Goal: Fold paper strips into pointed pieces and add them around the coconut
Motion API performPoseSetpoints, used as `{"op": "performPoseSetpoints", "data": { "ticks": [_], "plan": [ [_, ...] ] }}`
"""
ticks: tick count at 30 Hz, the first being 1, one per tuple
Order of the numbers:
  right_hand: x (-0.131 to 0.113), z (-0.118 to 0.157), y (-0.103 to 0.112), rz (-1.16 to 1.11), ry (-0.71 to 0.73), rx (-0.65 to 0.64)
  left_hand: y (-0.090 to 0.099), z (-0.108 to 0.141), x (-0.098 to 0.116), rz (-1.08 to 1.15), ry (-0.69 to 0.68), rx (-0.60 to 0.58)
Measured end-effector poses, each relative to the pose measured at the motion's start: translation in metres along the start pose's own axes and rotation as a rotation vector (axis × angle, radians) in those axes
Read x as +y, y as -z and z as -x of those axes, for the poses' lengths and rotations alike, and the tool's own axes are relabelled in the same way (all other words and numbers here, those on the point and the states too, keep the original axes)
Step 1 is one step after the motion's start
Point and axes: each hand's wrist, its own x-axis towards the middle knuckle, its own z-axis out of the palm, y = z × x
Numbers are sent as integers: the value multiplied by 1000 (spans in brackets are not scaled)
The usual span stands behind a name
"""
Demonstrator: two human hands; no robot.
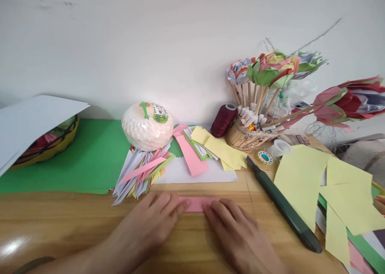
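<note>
A folded pink paper strip [196, 204] lies crosswise on the wooden table [186, 242] in front of me. My left hand [155, 220] has its closed fingers and thumb on the strip's left end. On the right end, my right hand [236, 230] presses with thumb and bent fingers. Only the middle of the strip shows between the two hands. Just beyond my left hand is a pile of folded paper strips [141, 176] in white, pink, green and yellow. Further back lie loose pink paper pieces [192, 156] and yellow paper pieces [221, 146].
A wrapped coconut [147, 125] sits behind the folded pile. At the right are a dark green cutter-like tool [284, 206], yellow sheets [303, 182], a maroon thread spool [223, 119] and a basket [245, 138] of paper flowers. A green sheet [93, 154] covers the left back.
</note>
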Motion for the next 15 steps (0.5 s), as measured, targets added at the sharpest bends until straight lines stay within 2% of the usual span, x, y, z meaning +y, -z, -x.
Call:
{"op": "performPoseSetpoints", "data": {
  "ticks": [4, 10, 15],
  "plan": [
    [0, 2, 0, 60, 10, 58, 2, 7, 4, -96, -19, 40],
    [-3, 1, -1, 67, 34, -75, 5, 4, 7, -91, -102, 69],
    [-8, 0, -3, 143, 54, -40, 2, 3, 6, -37, -96, 76]
  ]
}}
